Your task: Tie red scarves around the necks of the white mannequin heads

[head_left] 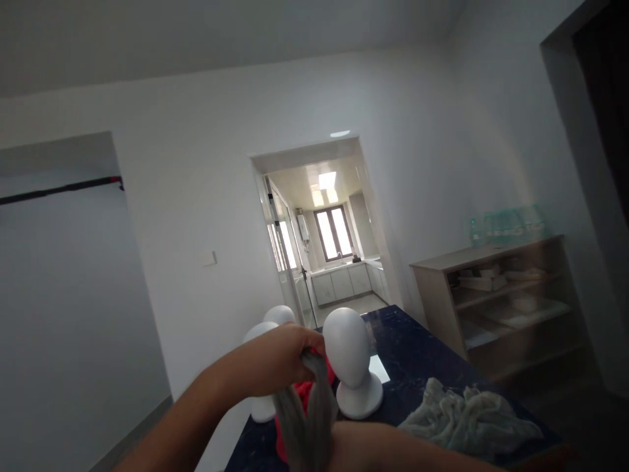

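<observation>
My left hand (289, 354) reaches in from the left with its fingers closed on a strip of grey cloth (319, 406), which hangs down in folds. Low in the view my right hand (348, 446) comes in from the right against the lower part of this cloth; its fingers are hidden. Bright red cloth (303, 393) shows behind the grey folds. A white foam mannequin head (346, 347) stands upright just right of my left hand. Two more white heads, one at the back (279, 314), are partly covered by my left arm.
The dark blue glossy table (393, 334) carries a crumpled pale grey-green cloth (466, 419) at the right. A shelf unit (486, 259) with bottles (514, 225) on top stands against the right wall. Beyond the table a doorway opens onto a kitchen with a window (334, 233).
</observation>
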Demonstrator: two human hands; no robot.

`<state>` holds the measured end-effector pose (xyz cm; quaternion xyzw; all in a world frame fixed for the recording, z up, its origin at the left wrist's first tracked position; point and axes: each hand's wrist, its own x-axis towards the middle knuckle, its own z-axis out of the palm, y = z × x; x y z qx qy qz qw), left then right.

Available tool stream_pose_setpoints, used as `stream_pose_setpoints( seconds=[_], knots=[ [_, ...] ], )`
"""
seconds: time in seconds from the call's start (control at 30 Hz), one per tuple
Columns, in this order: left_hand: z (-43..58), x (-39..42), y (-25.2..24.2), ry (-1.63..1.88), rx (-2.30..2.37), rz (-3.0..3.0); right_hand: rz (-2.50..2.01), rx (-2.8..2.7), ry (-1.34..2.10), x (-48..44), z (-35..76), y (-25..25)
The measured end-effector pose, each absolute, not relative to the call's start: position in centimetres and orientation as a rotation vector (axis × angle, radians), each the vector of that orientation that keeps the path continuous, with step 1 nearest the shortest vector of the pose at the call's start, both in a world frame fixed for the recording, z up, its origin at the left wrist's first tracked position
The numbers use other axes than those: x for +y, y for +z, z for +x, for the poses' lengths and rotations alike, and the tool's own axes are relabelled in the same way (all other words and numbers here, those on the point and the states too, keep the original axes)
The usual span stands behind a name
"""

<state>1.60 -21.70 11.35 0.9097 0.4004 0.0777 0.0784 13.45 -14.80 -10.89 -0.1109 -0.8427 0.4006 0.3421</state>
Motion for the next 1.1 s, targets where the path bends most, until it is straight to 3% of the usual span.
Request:
stream_pose_setpoints(
  seconds=[0.13,0.2,0.4,0.53,0.9,1.1],
  knots=[
    [-0.8,-19.7,10.7,0.124,1.269,2.756,-0.708,-2.213,1.666,-12.7,23.3,-10.4],
    [-1.7,-18.4,10.0,0.162,1.292,2.803,-0.780,-2.144,1.816,-11.3,29.2,-8.4],
    [-3.1,-13.0,7.1,0.366,1.479,3.013,-0.956,-2.055,1.709,-7.0,40.5,-1.3],
    [-4.0,-8.6,5.2,0.332,1.654,3.074,-0.957,-1.866,1.638,-4.5,43.5,0.7],
    [-3.4,2.7,2.8,0.497,2.072,2.886,-0.596,-1.310,1.505,6.1,40.6,-0.4],
    [-3.0,6.6,-1.2,0.420,2.016,2.719,-0.638,-1.120,1.568,10.8,37.7,-3.3]
  ],
)
